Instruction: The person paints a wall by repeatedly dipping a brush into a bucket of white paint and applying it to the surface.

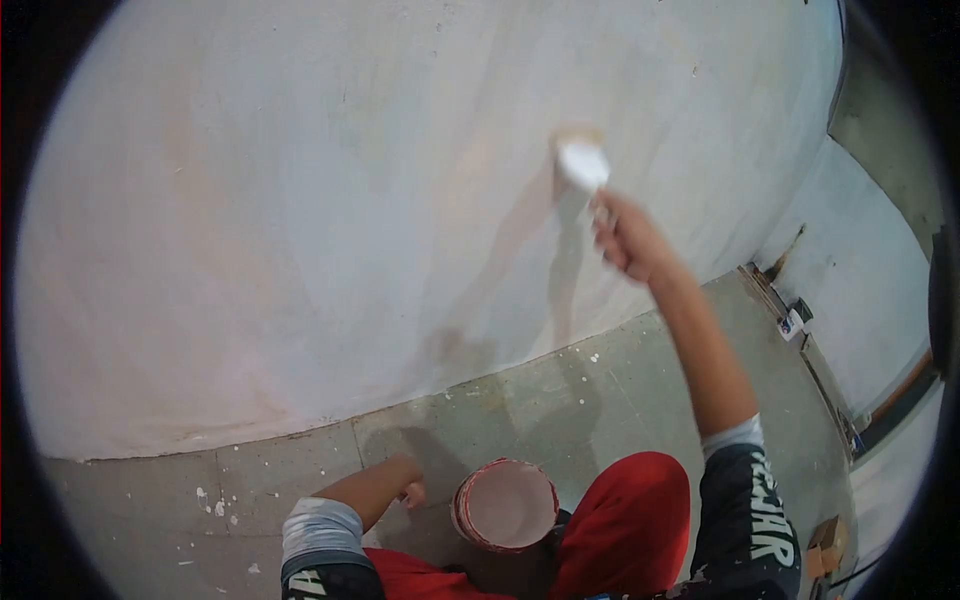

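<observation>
My right hand is closed around the handle of a wide paintbrush, raised at arm's length. Its pale bristles meet the whitish wall, and the brush looks slightly blurred. Low on the left, my left hand hangs over my knee with its fingers loosely curled in and nothing seen in them. Just right of it, between my legs, a round bucket with a red, paint-streaked rim stands on the floor. Pale whitish liquid shows inside it.
Grey floor tiles spotted with white paint run along the foot of the wall. At the far right are a small white container by a side wall and a brown cardboard box. My red-trousered knee is beside the bucket.
</observation>
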Available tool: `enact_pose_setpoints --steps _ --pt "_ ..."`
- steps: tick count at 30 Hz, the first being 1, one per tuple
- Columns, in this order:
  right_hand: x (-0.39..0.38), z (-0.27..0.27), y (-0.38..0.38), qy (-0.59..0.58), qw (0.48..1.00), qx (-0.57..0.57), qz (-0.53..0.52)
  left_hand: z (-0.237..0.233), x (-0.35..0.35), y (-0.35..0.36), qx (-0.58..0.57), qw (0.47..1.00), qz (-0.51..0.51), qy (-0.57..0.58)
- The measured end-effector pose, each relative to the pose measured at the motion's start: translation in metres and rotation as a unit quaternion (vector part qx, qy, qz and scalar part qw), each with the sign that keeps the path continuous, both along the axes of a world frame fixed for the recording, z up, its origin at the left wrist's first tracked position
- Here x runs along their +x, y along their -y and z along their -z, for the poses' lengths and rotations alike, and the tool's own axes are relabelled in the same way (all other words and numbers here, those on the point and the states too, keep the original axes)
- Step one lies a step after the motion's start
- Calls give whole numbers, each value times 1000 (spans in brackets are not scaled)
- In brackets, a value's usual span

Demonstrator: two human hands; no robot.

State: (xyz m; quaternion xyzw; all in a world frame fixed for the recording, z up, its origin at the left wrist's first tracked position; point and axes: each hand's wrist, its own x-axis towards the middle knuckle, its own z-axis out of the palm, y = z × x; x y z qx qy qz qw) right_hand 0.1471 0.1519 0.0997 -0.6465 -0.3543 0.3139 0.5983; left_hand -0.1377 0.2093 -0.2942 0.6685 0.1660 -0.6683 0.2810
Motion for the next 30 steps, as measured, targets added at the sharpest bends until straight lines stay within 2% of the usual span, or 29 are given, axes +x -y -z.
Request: enact_pose_setpoints --steps 2,4,5,6,7,8,9,10,11,14,15,16,17,19,21,23,24,26,28,29,30 --pt "11 72 15 -12 994 -96 -47 -18 3 6 -28 999 46 -8" --pt "22 140 15 -69 962 -259 -55 11 6 6 -58 997 52 30" --pt "18 165 17 -67 949 -301 -56 21 4 4 -85 993 56 67" --pt "10 182 19 -65 936 -341 -59 11 4 6 -80 993 55 65" --pt "4 190 23 -65 937 -339 -64 -6 9 13 -69 991 99 61" --pt "0 194 25 -25 927 -359 -107 -21 15 13 -59 987 140 60" --pt "-2 198 26 13 912 -382 -150 -31 17 11 -62 987 132 59" --pt "-11 189 27 8 907 -390 -158 -37 17 13 -57 985 145 75" --pt "-16 178 27 66 907 -382 -167 -40 13 16 -58 982 157 89" --pt "-32 143 21 238 881 -337 -234 -31 2 16 -35 974 180 134" --pt "-36 131 18 290 853 -331 -280 -18 0 15 -11 972 184 147" --pt "-40 123 17 338 822 -322 -327 -2 -4 16 5 985 136 109" --pt "-44 116 18 331 814 -332 -342 14 -8 15 22 994 88 68" --pt "-52 109 23 419 748 -286 -429 56 -23 5 90 990 -76 80" --pt "-59 110 36 417 727 -291 -461 71 -33 6 200 976 -72 50" --pt "-62 115 51 414 714 -290 -485 2 -35 12 229 972 -5 46" --pt "-62 118 60 386 710 -299 -508 6 -37 10 220 975 1 35" --pt "-61 126 76 345 712 -307 -529 17 -41 8 222 970 -12 102" --pt "-64 134 87 360 656 -311 -586 30 -36 9 209 973 23 93" --pt "-66 140 92 352 660 -312 -585 35 -33 10 203 974 47 94" --pt "-71 147 98 377 643 -312 -589 32 -31 12 201 974 51 91"
